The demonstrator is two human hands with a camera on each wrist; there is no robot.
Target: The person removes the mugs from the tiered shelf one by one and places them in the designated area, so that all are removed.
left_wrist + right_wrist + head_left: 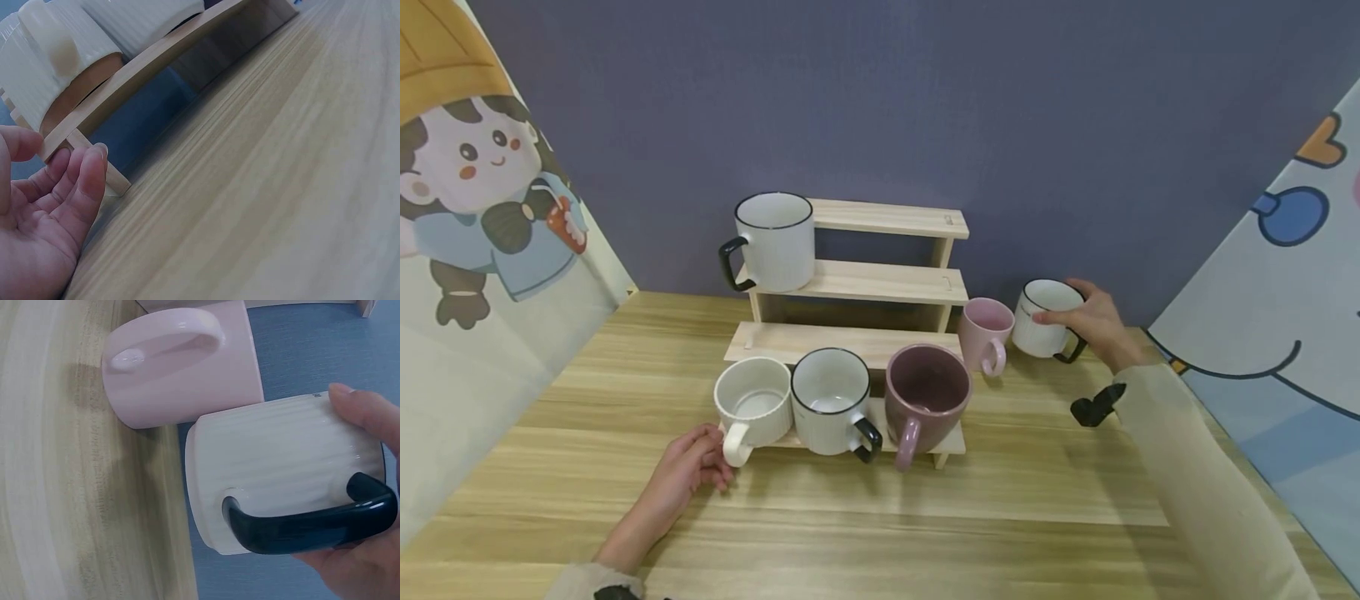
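Note:
At the far right, my right hand (1093, 321) grips a white ribbed mug (1039, 321) with a black rim and black handle (306, 525). The thumb lies on the mug's near side, and the fingers go behind it. Just left of it stands a small pink mug (981, 329), beside a tiered wooden rack (880, 279). My left hand (688, 462) holds the front left corner of the rack's lowest shelf (103, 100), thumb above and curled fingers by the leg. Above that hand sits a cream ribbed mug (752, 404) with its handle forward.
On the lowest tier, a white black-rimmed mug (827, 408) and a mauve mug (925, 400) stand beside the cream one. A larger white mug (778, 246) sits higher at left. A dark blue wall (895, 100) rises behind the wooden table (850, 533); printed panels flank both sides.

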